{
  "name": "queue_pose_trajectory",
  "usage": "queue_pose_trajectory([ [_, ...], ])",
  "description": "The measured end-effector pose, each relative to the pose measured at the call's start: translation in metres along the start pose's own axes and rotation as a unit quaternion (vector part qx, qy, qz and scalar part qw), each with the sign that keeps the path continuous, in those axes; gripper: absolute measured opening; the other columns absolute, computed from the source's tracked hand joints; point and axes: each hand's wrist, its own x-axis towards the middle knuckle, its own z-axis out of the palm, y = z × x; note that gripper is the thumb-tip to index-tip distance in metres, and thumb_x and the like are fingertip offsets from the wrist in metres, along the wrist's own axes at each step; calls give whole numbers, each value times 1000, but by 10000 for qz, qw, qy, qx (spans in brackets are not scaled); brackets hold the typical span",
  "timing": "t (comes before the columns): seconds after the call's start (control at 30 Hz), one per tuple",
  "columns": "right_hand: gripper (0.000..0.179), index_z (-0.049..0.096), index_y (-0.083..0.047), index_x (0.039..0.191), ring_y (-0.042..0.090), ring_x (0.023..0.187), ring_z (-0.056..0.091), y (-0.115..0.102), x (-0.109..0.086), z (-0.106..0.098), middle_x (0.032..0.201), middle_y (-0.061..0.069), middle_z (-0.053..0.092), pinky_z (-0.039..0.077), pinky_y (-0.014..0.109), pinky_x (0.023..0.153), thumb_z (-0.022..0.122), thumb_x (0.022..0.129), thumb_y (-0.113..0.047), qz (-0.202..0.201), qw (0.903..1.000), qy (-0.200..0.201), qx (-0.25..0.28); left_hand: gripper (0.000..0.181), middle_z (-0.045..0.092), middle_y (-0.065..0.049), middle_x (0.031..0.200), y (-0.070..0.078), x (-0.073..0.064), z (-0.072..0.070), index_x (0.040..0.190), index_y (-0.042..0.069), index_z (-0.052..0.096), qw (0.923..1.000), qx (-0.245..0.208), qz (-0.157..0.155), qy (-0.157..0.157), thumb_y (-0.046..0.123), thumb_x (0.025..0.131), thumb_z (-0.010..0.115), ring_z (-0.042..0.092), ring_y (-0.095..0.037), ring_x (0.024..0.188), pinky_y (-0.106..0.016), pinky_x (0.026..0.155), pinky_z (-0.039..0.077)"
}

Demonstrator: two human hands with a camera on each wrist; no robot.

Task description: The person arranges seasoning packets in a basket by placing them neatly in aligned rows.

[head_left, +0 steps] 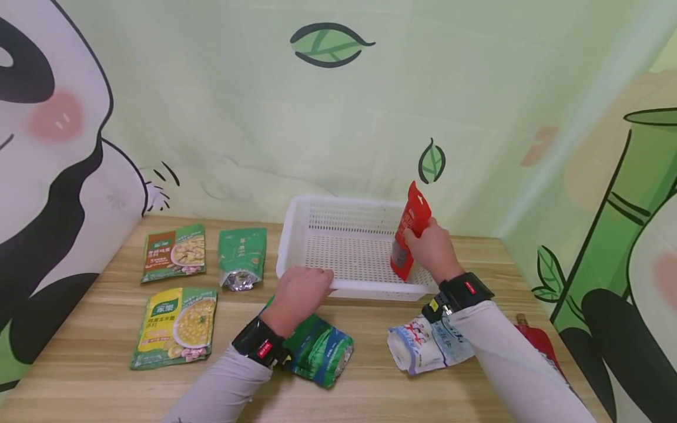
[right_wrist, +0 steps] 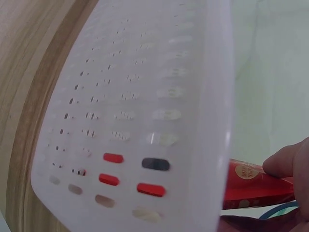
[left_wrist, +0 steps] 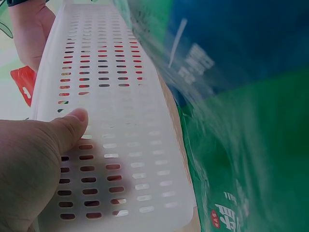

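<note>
A white perforated plastic basket [head_left: 346,288] stands at the back of the table. My left hand [head_left: 302,296] grips its front rim near the left corner; in the left wrist view the thumb [left_wrist: 72,128] lies on the outside of the wall and the fingers are inside. My right hand [head_left: 435,249] pinches a red pouch [head_left: 411,226], held upright inside the basket's right end. Red shows through the basket slots [right_wrist: 113,158] in the right wrist view. Beneath my left wrist lies a green and blue pouch [head_left: 319,349].
Left of the basket lie a green pouch [head_left: 242,252], a brown-green soup packet [head_left: 174,252] and a yellow-green soup packet [head_left: 174,329]. A white-blue pouch [head_left: 428,343] sits before the basket, and a red spouted pouch [head_left: 542,343] is partly behind my right forearm.
</note>
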Motion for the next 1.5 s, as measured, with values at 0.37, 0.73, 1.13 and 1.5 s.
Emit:
queue_pose_trajectory([
  [0.37,82,22,-1,158,42,136,51,-3,-24,-17,158,22,43,53,54,103,61,100,-44,299,9990,-318,9,25,66,4,67,-1,0,0,85,16,68,10000,-59,14,-33,39,96,72,58,-11,54,-31,48,46],
  [0.73,83,13,-3,161,44,143,37,18,-84,-27,160,26,28,45,60,109,63,101,-34,-908,9945,512,61,26,66,5,66,0,-1,3,83,17,68,9999,-44,15,90,39,95,72,54,-9,52,-29,47,44],
  [1.13,42,65,-18,131,17,113,70,68,-105,-14,126,-3,71,60,39,90,78,92,-24,-3830,9232,-95,-291,27,64,4,64,2,-1,5,82,17,67,9995,90,16,295,40,93,75,57,-11,52,-30,46,45],
  [1.5,62,61,-41,136,11,124,61,93,-106,-16,136,-19,63,57,46,98,79,81,-62,-3326,9197,-1629,-1301,29,64,5,63,1,-1,6,79,18,67,9989,140,57,443,42,92,75,59,-11,53,-30,46,45],
])
